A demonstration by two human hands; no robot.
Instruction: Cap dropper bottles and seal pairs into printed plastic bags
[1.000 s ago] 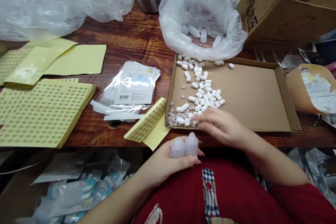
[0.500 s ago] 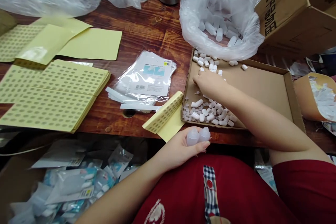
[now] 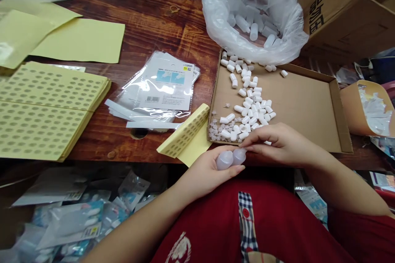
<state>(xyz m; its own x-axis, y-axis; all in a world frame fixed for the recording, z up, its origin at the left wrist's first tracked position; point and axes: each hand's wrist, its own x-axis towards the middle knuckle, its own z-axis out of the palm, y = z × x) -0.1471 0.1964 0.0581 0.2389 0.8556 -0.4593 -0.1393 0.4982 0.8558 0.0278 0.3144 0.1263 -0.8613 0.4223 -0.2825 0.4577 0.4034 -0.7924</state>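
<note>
My left hand (image 3: 205, 174) is wrapped round two small translucent plastic bottles (image 3: 224, 160), held side by side with their necks up, at the table's front edge. The fingertips of my right hand (image 3: 282, 146) are pinched together at the neck of the right-hand bottle. Whatever they hold there is too small to make out. Just beyond both hands lies a shallow cardboard tray (image 3: 305, 107). White caps (image 3: 254, 109) are scattered down its left half, and small translucent plugs (image 3: 217, 129) are heaped in its near left corner.
Behind the tray an open plastic bag (image 3: 216, 20) holds more bottles, beside a cardboard box (image 3: 345, 20). Printed clear pouches (image 3: 168, 90) and yellow sticker sheets (image 3: 46, 119) lie to the left. An orange bin (image 3: 354, 109) stands right. Filled packets (image 3: 74, 218) lie below the table.
My right hand has come back from the tray's far left part to the bottle necks, uncovering the caps. My left hand keeps hold of both bottles. The view has shifted slightly.
</note>
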